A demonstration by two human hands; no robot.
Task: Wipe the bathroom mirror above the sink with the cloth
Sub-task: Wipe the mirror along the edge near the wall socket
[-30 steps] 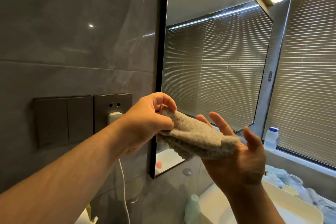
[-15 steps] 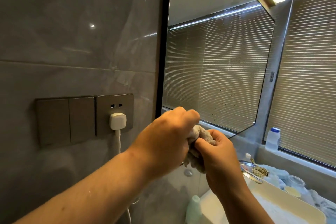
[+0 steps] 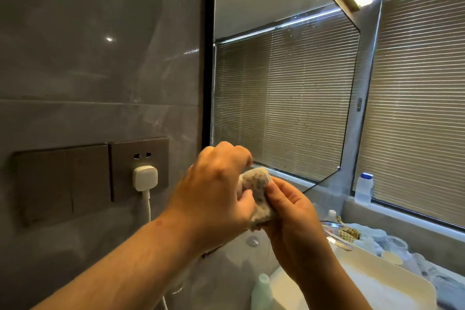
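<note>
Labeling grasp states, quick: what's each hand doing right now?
Left hand: closed, gripping the bunched cloth.
Right hand: closed, pinching the same cloth from the other side.

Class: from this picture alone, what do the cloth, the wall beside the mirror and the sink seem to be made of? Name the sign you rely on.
Cloth: probably a nubby woven or terry fabric; its mottled grey-beige surface bunches softly between both hands.
Wall: likely polished stone or glazed tile; grey veining, sharp light glints.
Sink: perhaps glazed ceramic; smooth white rim.
</note>
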